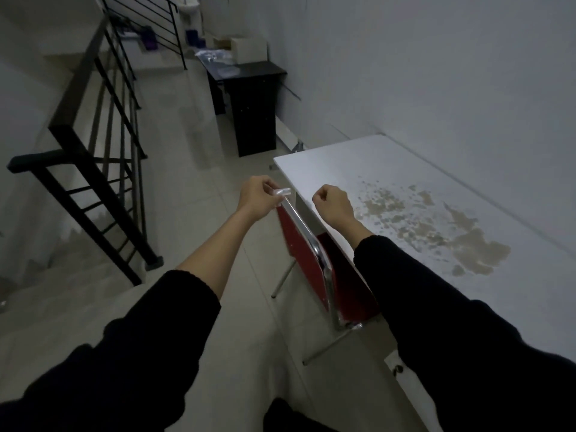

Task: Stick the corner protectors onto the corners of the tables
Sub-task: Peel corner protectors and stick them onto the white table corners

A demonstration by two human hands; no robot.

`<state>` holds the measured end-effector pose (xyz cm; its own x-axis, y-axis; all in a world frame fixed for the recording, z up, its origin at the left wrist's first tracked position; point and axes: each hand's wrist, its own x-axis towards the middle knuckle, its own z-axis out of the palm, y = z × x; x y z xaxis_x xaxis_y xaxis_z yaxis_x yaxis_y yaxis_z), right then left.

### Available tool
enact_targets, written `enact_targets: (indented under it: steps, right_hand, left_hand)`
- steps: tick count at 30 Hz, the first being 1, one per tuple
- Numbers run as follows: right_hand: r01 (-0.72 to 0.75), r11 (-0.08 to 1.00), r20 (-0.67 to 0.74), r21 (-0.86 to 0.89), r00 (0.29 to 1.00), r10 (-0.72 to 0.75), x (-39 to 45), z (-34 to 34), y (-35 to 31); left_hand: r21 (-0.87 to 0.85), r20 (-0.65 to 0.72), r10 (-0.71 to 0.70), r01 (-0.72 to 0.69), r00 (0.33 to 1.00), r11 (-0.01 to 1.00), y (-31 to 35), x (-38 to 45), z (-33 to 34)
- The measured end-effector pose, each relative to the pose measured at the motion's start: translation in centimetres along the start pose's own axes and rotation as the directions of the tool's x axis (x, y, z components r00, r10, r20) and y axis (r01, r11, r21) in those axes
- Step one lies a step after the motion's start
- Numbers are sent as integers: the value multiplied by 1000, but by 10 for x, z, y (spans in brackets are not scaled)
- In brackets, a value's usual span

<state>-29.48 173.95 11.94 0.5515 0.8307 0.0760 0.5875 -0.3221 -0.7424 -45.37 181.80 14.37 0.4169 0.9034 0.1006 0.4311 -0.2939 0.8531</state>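
A white table (pixel 405 188) with a worn brown patch stands at the right against the wall. Its near left corner lies at the upper middle of the view. My left hand (pixel 258 198) pinches a small clear corner protector (pixel 283 192) just left of the table's long edge. My right hand (pixel 333 204) hovers over the table's edge with its fingers curled shut; whether it holds anything small is hidden. Both forearms come out of black sleeves.
A red chair with a chrome frame (pixel 314 254) is tucked under the table's left edge, right below my hands. A black desk (pixel 249 98) with plastic bags on it stands farther back. A black stair railing (pixel 93 169) runs along the left.
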Motion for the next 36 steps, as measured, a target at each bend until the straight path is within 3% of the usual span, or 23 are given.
enact_targets:
  steps: [7,12,20,28,36]
  right_hand:
    - [-11,1000,34,-24,999,12,156,64,-26]
    - [-14,998,45,-68,999,17,253,95,-40]
    - [-71,974,201,-215,973,115,363,151,-4]
    - [-132,921,309,-366,916,254,459,193,33]
    - [-9,832,433,-554,851,297,513,229,61]
  left_hand:
    - [-63,5,-36,37,999,997,-47,158,-21]
    - [-217,-7,-109,105,994,970,-70,270,-26]
    - [-309,116,-219,244,969,919,-129,405,10]
    - [-287,317,-391,481,864,829,-192,516,63]
    - [-125,534,-429,569,729,813,-223,571,92]
